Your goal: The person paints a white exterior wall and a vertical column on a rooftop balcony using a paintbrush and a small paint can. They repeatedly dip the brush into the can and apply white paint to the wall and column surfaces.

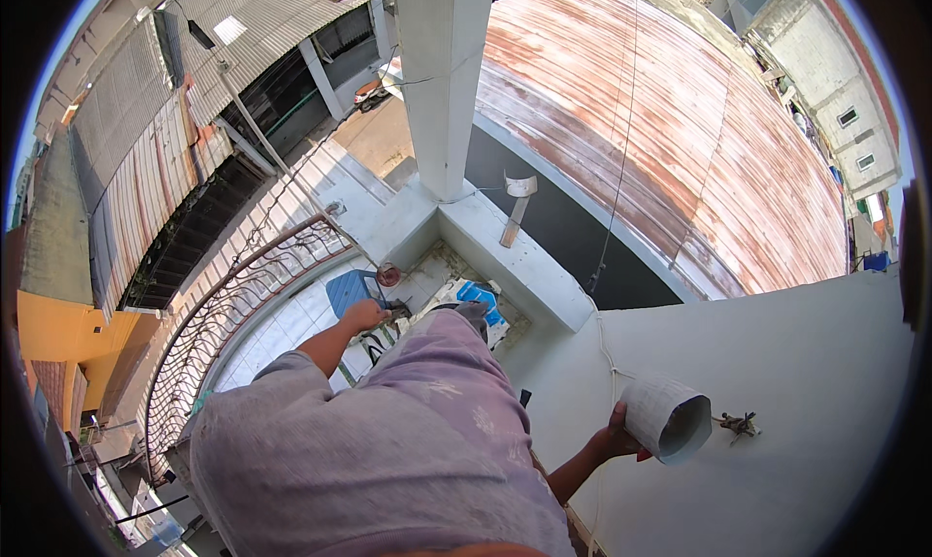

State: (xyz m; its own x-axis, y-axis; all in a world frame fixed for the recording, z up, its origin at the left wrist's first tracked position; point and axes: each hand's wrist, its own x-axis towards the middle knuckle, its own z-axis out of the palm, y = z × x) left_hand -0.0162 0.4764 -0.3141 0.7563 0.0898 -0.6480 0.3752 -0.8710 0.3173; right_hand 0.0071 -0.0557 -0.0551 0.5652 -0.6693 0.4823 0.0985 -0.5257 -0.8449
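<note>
My right hand (615, 439) is closed on a short, wide, whitish cylinder (662, 417), like a piece of pipe, held in front of the pale wall on the right. Its open, hollow end faces right and toward me. A small bit of red shows by my fingertips. My left hand (365, 315) is down at the left, its fingers curled, close to a dark object (397, 310). What it grips is too small to make out. Just beyond that hand is a flat blue plastic piece (349, 292), with a reddish round container (388, 274) beside it.
A white pillar (445, 91) rises from the parapet (524, 261), where a curved pipe piece (520, 185) sits on a strip. A curved metal railing (209, 305) bounds the balcony at left. Thin rope (604, 348) hangs along the wall near a knotted bundle (740, 425). Rusty roofing (680, 120) spreads beyond.
</note>
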